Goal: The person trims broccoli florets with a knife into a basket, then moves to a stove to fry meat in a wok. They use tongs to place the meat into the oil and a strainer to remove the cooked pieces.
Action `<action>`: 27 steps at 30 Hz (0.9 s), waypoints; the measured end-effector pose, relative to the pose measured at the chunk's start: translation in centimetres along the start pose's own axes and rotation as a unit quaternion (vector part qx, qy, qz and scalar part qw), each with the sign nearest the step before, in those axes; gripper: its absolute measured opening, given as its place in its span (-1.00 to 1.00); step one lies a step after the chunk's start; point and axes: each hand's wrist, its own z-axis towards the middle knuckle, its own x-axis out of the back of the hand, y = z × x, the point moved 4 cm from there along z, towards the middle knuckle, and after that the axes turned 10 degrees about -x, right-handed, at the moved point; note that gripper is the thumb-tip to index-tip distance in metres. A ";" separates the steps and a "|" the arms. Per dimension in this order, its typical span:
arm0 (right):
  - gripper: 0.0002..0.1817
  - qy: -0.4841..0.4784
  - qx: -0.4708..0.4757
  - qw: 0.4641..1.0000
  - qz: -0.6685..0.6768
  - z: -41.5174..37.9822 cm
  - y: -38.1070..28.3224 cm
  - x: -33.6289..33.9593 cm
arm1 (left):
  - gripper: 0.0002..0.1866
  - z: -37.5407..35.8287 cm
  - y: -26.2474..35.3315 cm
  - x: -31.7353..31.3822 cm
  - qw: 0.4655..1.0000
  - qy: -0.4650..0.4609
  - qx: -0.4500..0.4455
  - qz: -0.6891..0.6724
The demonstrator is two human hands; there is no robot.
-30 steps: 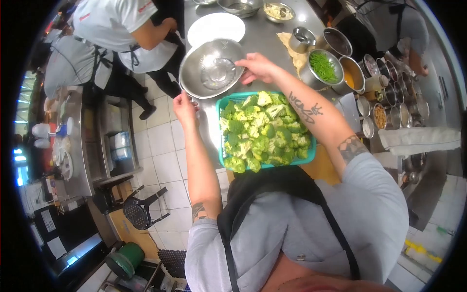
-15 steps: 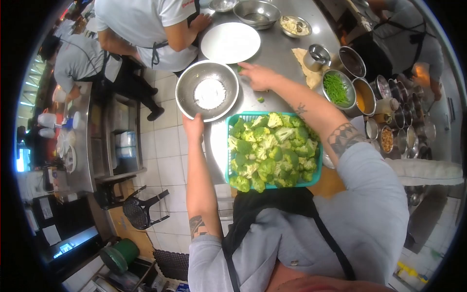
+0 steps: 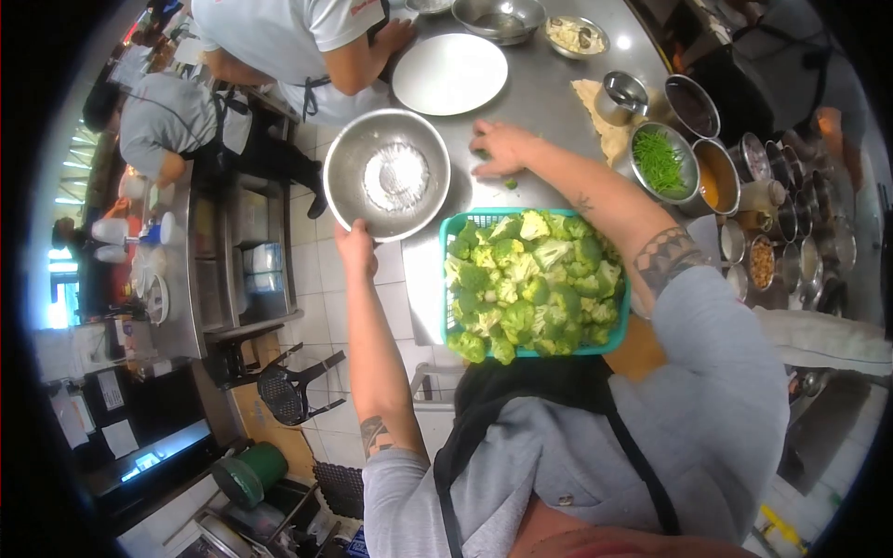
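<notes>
My left hand [image 3: 356, 249] grips the near rim of a round metal bowl [image 3: 423, 200], thumb over the edge. The bowl is tilted, sits partly beyond the table's left edge, and shows only bright reflections inside. Over the table, my right hand [image 3: 503, 149] has its fingers curled around a small green broccoli piece [image 3: 479, 152], partly hidden by them. Another small broccoli bit [image 3: 511, 184] lies on the metal just below that hand. Closest to my body stands a teal plastic basket [image 3: 609, 346] heaped with broccoli florets [image 3: 535, 284].
A white oval plate [image 3: 450, 74] lies beyond the bowl on the steel table [image 3: 549, 98]. To the right stand a bowl of green strips [image 3: 662, 165], a pot of orange liquid [image 3: 716, 181] and several containers. Two co-workers in light shirts stand at the left.
The bowl in my left hand has shifted left, away from the basket. My right hand has drawn back from the plate towards me, fingers more curled, and the green piece has come with it.
</notes>
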 end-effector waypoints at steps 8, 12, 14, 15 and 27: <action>-0.76 0.002 0.006 0.999 0.036 -6.2 3.9 -3.1 | -0.61 0.0 7.9 -7.0 0.989 -0.139 -0.025 0.032; -0.77 0.098 -0.181 0.961 0.183 -7.4 8.3 -3.6 | -0.58 1.0 6.7 -14.7 0.978 -0.192 -0.070 0.041; -0.75 0.123 -0.264 0.932 0.216 -9.5 9.1 -1.8 | -0.56 0.6 6.5 -18.1 0.975 -0.201 -0.063 0.063; -0.74 0.155 -0.287 0.912 0.248 -11.4 9.0 -0.4 | -0.56 0.3 6.4 -19.7 0.973 -0.223 -0.047 0.038; -0.64 0.102 -0.039 0.971 0.214 -24.7 -10.8 3.0 | -0.65 2.2 -0.5 -28.7 0.806 -0.323 -0.173 0.465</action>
